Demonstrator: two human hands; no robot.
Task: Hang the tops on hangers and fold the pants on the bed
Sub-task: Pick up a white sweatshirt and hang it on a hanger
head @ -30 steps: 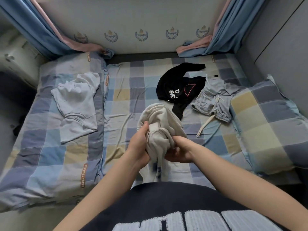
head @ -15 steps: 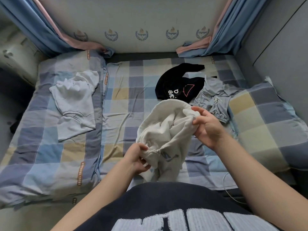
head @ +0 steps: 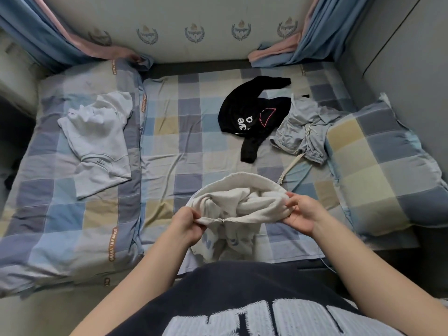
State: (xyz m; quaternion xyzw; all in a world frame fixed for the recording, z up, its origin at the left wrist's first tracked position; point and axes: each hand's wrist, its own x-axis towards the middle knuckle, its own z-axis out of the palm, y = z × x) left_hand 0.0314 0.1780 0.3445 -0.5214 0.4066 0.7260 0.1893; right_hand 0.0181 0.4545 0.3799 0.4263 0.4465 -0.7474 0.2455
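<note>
1. Left hand (head: pixel 188 225) fingers (head: pixel 195 215) pinch the near hem of the cream garment (head: pixel 242 204). Right hand (head: pixel 300 214) fingers (head: pixel 291 197) pinch the same hem further right. Both are clamped on cloth, with the hem taut between them.
2. I'm holding the garment bunched just above the near side of the bed (head: pixel 189 141). The bulk sags below the hem. I can't tell if it's a top or pants.
3. Risk: the grip is hem-only and thin. A shake-out could slip one pinch and the wad drops twisted.
4. Risk: if I misread the garment type, I fold what should hang.
5. Black top (head: pixel 242 112) overlaps the grey drawstring pants (head: pixel 305 127), beside the pillow (head: pixel 378 170). A wide spread-out could snag their cord.
6. White tee (head: pixel 99 141) lies well left. No hanger in view.
</note>
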